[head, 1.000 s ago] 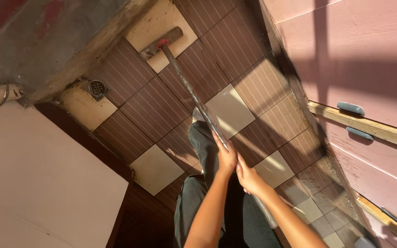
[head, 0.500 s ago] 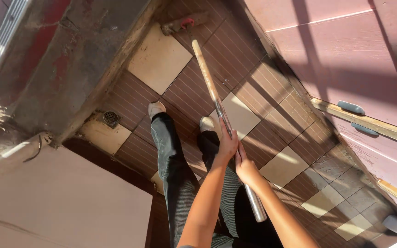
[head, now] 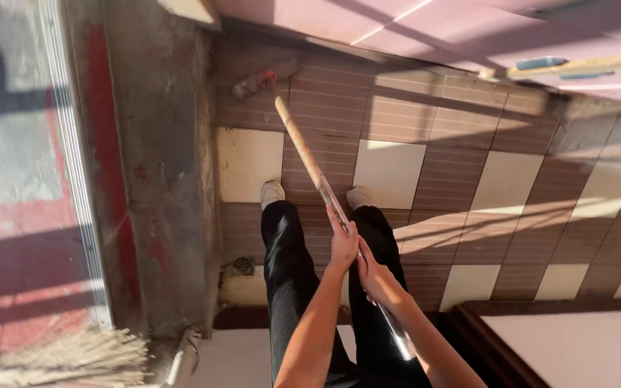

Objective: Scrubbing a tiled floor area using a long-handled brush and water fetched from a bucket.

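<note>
Brown-and-cream floor tiles are lying below as both hands, left hand above right hand, are gripping the mop handle, angling it forward so its head reaches the wall.

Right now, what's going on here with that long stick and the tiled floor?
A person stands on the brown and cream tiled floor and grips a long wooden-handled floor tool with both bare hands. The left hand sits higher on the handle, the right hand just below it. The tool's head rests on the tiles by the pink wall. A small round floor drain lies beside the person's left leg, and a straw broom lies at lower left.
</note>
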